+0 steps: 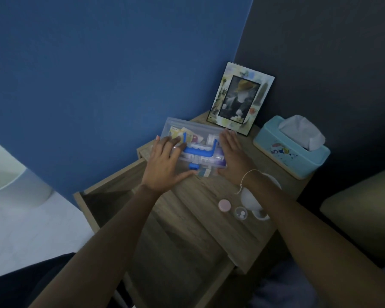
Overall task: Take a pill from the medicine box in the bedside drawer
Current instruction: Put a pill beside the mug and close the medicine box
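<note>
A clear plastic medicine box [193, 134] with a blue handle and a blue front latch sits on the wooden bedside table [209, 196], lid down. Packets and small bottles show through it. My left hand [165, 163] lies flat on its left end, fingers spread over the lid and thumb along the front edge. My right hand [233, 156] presses against its right end. The drawer [111, 196] below stands pulled out at the left. A small clear cup [241, 214] holding white pills and a pink cap [224, 205] lie on the tabletop near my right forearm.
A photo frame [240, 98] leans at the back corner against the wall. A light blue tissue box [291, 147] stands at the right. A white rounded object [253, 198] sits under my right wrist. Bed edge at far right, white lamp base at far left.
</note>
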Tool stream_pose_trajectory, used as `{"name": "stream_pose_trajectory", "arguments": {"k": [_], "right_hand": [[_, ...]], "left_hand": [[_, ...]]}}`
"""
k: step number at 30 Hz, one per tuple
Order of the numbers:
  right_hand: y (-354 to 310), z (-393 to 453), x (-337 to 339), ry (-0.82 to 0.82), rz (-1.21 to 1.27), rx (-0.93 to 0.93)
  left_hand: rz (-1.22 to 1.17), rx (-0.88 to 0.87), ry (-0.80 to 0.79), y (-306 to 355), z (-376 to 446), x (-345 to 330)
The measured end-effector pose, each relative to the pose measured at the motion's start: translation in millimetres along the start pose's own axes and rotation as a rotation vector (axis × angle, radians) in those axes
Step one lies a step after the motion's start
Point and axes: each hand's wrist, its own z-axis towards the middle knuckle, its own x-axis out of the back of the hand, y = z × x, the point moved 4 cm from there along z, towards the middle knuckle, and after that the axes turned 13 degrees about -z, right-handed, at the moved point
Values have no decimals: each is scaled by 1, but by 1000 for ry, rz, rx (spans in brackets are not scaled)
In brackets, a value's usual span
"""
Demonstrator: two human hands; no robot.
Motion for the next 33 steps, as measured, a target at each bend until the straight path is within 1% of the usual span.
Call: {"name": "stream_pose_trajectory", "arguments": {"k": [3, 6, 11, 15, 20, 24, 28, 30, 31, 32, 33], "right_hand": [[0, 1, 0, -2, -2, 4], [0, 1, 0, 2, -9, 5], [-1, 1, 1, -6, -7, 2], [-3, 0, 3, -20, -23, -6], [-4, -1, 4, -31, -10, -7], [-4, -1, 4, -18, -8, -5], [-2, 0, 2, -10, 2, -1], [-1, 1, 1, -39, 10, 15], [1, 1, 1, -59, 52, 13], [2, 1, 3, -59, 151, -3], [2, 2, 5, -17, 283, -37]], "left_hand": [[-31, 17, 32, 0, 4, 2], [-117, 63, 59, 1, 6, 2], [-233, 150, 40, 2, 12, 5], [-208, 123, 34, 3, 8, 4], [-54, 93, -14, 8, 8, 3], [9, 115, -58, 9, 7, -1], [-67, 106, -48, 9, 5, 3], [-120, 81, -36, 8, 4, 7], [-164, 78, -33, 7, 4, 10], [-218, 90, -27, 5, 5, 12], [-268, 119, -7, 1, 6, 16]]}}
